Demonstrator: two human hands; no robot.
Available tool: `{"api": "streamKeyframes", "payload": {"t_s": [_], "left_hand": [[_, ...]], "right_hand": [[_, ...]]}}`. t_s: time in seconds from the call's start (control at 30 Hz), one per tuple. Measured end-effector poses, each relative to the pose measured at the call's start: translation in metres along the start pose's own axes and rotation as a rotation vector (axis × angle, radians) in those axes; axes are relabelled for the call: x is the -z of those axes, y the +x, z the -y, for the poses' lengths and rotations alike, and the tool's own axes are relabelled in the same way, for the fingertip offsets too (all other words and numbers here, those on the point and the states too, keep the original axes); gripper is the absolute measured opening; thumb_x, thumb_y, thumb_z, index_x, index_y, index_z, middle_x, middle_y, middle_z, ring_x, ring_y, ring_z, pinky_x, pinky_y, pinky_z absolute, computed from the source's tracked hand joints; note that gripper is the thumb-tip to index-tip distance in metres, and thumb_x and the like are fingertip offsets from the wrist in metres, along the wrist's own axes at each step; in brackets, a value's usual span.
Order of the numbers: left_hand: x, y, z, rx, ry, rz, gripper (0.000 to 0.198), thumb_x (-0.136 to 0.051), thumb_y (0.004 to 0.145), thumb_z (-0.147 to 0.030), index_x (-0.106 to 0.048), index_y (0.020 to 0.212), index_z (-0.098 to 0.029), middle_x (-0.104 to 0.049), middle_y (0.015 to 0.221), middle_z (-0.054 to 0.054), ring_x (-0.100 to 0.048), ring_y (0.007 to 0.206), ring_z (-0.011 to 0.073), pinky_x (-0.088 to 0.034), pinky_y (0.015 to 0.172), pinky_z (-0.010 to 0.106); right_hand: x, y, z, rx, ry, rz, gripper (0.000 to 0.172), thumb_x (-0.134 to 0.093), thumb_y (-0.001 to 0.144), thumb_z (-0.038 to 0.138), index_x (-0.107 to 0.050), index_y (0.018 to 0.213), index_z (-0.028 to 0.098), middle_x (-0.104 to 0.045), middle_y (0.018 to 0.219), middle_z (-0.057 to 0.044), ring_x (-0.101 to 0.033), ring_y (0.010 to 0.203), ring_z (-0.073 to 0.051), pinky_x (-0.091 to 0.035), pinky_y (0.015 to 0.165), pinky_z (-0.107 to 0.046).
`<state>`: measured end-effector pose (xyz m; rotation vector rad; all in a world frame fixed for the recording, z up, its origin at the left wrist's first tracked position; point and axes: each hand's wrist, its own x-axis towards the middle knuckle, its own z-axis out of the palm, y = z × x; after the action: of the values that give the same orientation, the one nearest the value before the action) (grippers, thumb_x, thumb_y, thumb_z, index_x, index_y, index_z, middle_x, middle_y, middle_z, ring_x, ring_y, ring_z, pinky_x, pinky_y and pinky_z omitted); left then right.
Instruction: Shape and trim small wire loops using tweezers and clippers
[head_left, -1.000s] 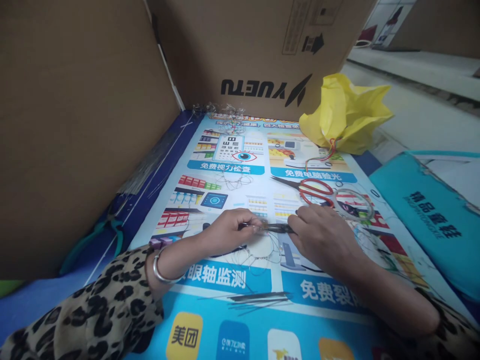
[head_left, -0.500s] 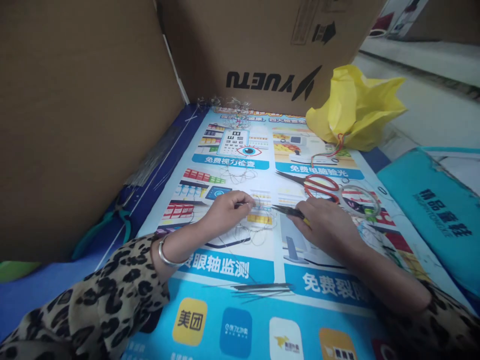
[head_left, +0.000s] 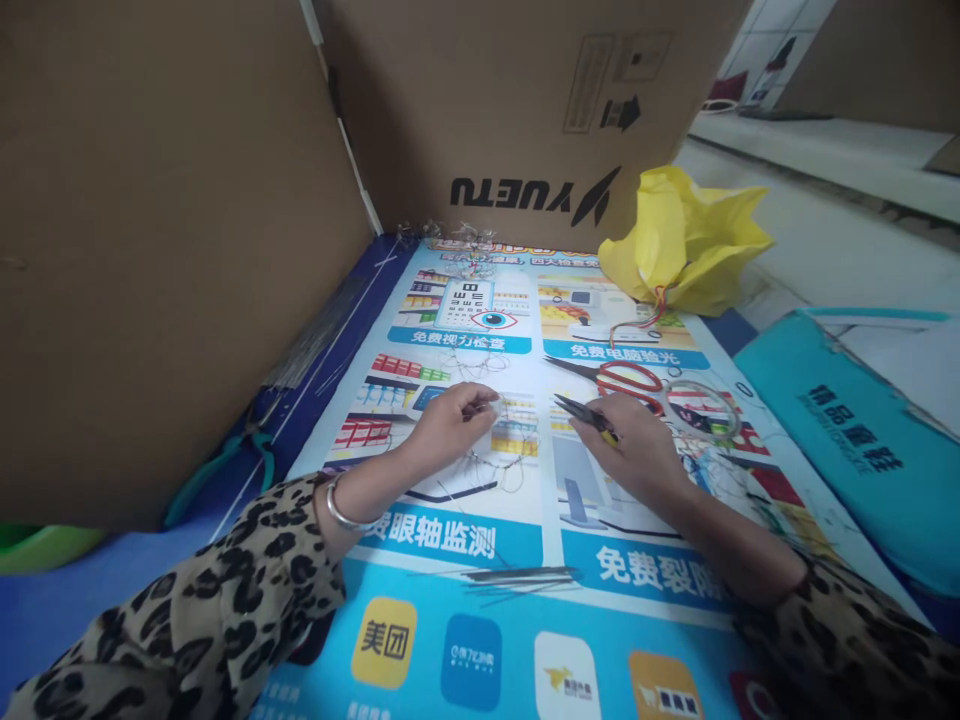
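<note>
My left hand [head_left: 454, 428], a silver bangle on its wrist, pinches a thin wire piece [head_left: 517, 470] bent into loops. The loops hang over the printed sheet to the right of the fingertips. My right hand [head_left: 637, 445] is wrapped round a pair of pliers [head_left: 577, 412] with dark pointed jaws and a bit of yellow handle showing. Their jaws are slightly apart and point left, a short gap from the wire. Straight cut wires [head_left: 521, 577] lie in a small bundle below the hands.
Red-handled scissors [head_left: 630, 382] and a clear tape roll [head_left: 705, 410] lie beyond my right hand. A yellow crumpled wrapper [head_left: 682, 245] and a teal bag [head_left: 847, 440] are at right. Cardboard walls [head_left: 525, 120] stand behind and left. Teal-handled pliers [head_left: 225, 470] lie at left.
The pliers have drawn back to the right from the wire, and their jaws have parted a little. My left hand keeps its pinch. The camera view has tilted up slightly.
</note>
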<state>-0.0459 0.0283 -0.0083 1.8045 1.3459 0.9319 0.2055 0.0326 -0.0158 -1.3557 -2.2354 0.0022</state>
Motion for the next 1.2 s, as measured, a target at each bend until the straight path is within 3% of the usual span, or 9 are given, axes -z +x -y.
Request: {"api": "streamKeyframes", "payload": {"t_s": [0.2, 0.4, 0.67, 0.83, 0.87, 0.9, 1.0, 1.03, 1.2], "left_hand": [[0.003, 0.002, 0.001, 0.028, -0.120, -0.148, 0.026, -0.050, 0.081, -0.029, -0.057, 0.102, -0.016, -0.061, 0.105, 0.008, -0.056, 0.095, 0.0167, -0.043, 0.084, 0.030], [0.010, 0.004, 0.003, 0.015, -0.091, -0.247, 0.019, -0.047, 0.082, -0.029, -0.061, 0.087, -0.017, -0.063, 0.092, 0.004, -0.057, 0.087, 0.0153, -0.043, 0.079, 0.028], [0.006, 0.003, 0.001, -0.089, 0.202, -0.104, 0.013, -0.056, 0.076, -0.027, -0.065, 0.076, -0.018, -0.062, 0.076, 0.001, -0.054, 0.075, 0.0142, -0.042, 0.072, 0.027], [0.017, -0.001, -0.007, -0.245, 0.280, -0.222, 0.010, -0.055, 0.078, -0.025, -0.062, 0.080, -0.017, -0.061, 0.084, 0.005, -0.054, 0.086, 0.0160, -0.041, 0.079, 0.029], [0.025, -0.004, -0.015, -0.286, 0.296, -0.197, 0.010, -0.054, 0.079, -0.024, -0.061, 0.078, -0.017, -0.061, 0.083, 0.005, -0.054, 0.085, 0.0160, -0.041, 0.079, 0.028], [0.033, -0.008, -0.024, -0.338, 0.322, -0.080, 0.012, -0.053, 0.080, -0.024, -0.061, 0.077, -0.017, -0.061, 0.081, 0.005, -0.054, 0.083, 0.0156, -0.041, 0.077, 0.027], [0.055, -0.024, -0.053, -0.433, 0.450, 0.401, 0.012, -0.050, 0.080, -0.019, -0.063, 0.080, -0.020, -0.062, 0.085, 0.003, -0.055, 0.079, 0.0147, -0.039, 0.071, 0.026], [0.059, -0.030, -0.061, -0.414, 0.519, 0.488, 0.013, -0.050, 0.080, -0.019, -0.063, 0.080, -0.020, -0.062, 0.086, 0.003, -0.055, 0.078, 0.0152, -0.038, 0.068, 0.026], [0.049, -0.053, -0.062, -0.477, 0.767, 0.558, 0.014, -0.048, 0.077, -0.011, -0.060, 0.075, -0.017, -0.062, 0.080, 0.007, -0.054, 0.072, 0.0173, -0.035, 0.063, 0.028]], "right_hand": [[0.002, 0.001, -0.001, -0.023, 0.066, -0.106, 0.019, -0.047, 0.083, 0.035, -0.055, 0.089, 0.019, -0.060, 0.083, -0.006, -0.056, 0.079, -0.019, -0.043, 0.070, -0.031], [-0.001, 0.000, -0.002, 0.019, 0.094, -0.093, 0.020, -0.049, 0.083, 0.034, -0.056, 0.093, 0.019, -0.060, 0.087, -0.006, -0.056, 0.080, -0.018, -0.044, 0.073, -0.031], [0.002, 0.003, 0.003, 0.109, 0.120, -0.078, 0.017, -0.049, 0.082, 0.031, -0.057, 0.090, 0.018, -0.061, 0.084, -0.007, -0.057, 0.083, -0.019, -0.045, 0.075, -0.033], [0.014, -0.001, 0.022, 0.158, 0.166, -0.009, 0.013, -0.049, 0.083, 0.028, -0.057, 0.086, 0.018, -0.061, 0.082, -0.006, -0.055, 0.080, -0.017, -0.044, 0.073, -0.030], [0.016, -0.002, 0.026, 0.175, 0.175, -0.001, 0.012, -0.049, 0.082, 0.027, -0.057, 0.086, 0.018, -0.061, 0.082, -0.006, -0.055, 0.080, -0.016, -0.044, 0.074, -0.029], [0.016, -0.004, 0.028, 0.194, 0.181, -0.003, 0.011, -0.050, 0.082, 0.026, -0.057, 0.085, 0.018, -0.061, 0.083, -0.006, -0.055, 0.080, -0.016, -0.044, 0.075, -0.029], [0.016, -0.007, 0.032, 0.258, 0.172, -0.011, 0.010, -0.051, 0.080, 0.024, -0.058, 0.085, 0.018, -0.061, 0.084, -0.007, -0.055, 0.083, -0.017, -0.044, 0.077, -0.031], [0.015, -0.008, 0.031, 0.273, 0.163, -0.003, 0.011, -0.051, 0.080, 0.023, -0.058, 0.086, 0.018, -0.062, 0.084, -0.007, -0.054, 0.083, -0.017, -0.044, 0.078, -0.031], [0.012, -0.007, 0.030, 0.292, 0.156, 0.038, 0.011, -0.050, 0.079, 0.022, -0.058, 0.086, 0.018, -0.062, 0.084, -0.007, -0.054, 0.084, -0.018, -0.044, 0.079, -0.032]]}}
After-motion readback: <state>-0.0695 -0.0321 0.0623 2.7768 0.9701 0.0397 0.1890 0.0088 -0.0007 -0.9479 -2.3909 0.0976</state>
